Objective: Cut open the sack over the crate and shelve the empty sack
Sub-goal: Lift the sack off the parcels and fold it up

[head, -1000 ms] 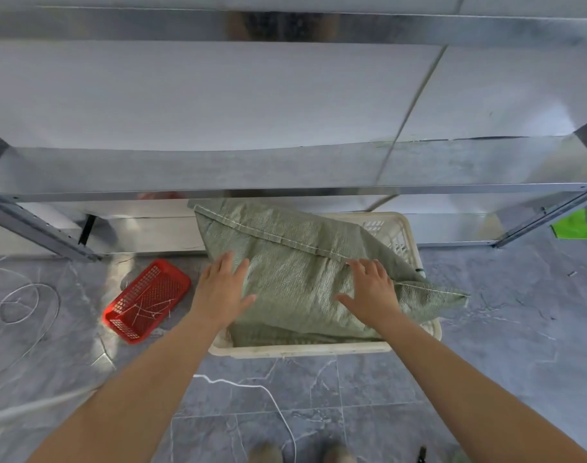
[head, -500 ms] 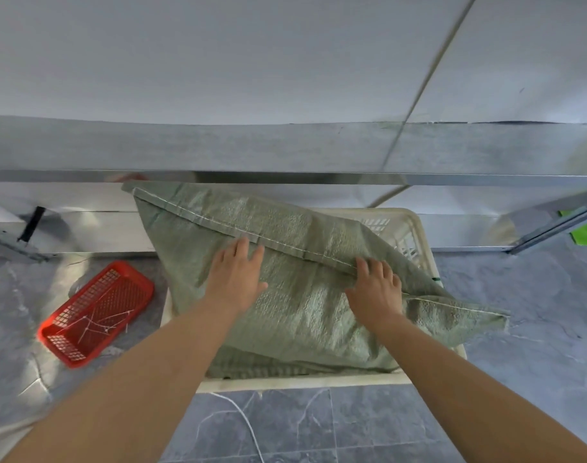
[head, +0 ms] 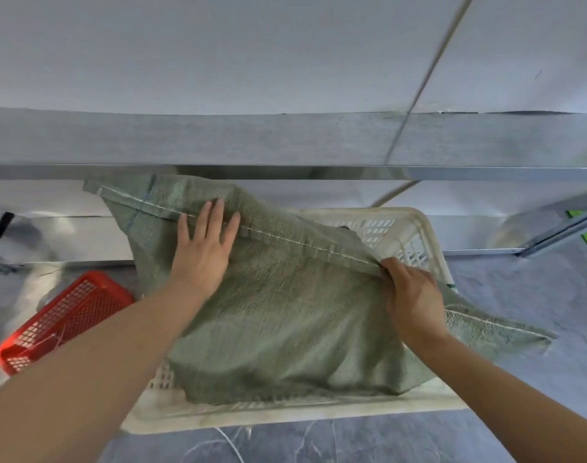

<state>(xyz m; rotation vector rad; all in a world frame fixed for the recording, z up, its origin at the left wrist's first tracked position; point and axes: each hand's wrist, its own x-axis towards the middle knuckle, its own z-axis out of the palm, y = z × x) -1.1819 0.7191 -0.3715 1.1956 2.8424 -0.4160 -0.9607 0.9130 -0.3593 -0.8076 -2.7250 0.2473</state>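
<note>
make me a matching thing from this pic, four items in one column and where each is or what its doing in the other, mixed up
Column one:
1. left hand
2. right hand
3. red basket
4. crate

Column two:
a. on the floor, left of the crate
b. pinching the sack at its stitched seam
c. lying flat on the sack, fingers straight
d. under the sack

Pairs: 1-c, 2-b, 3-a, 4-d

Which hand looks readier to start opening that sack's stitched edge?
Probably the right hand: its fingers pinch the seam of the sack over the crate, while the left hand lies flat, steadying it.
</note>
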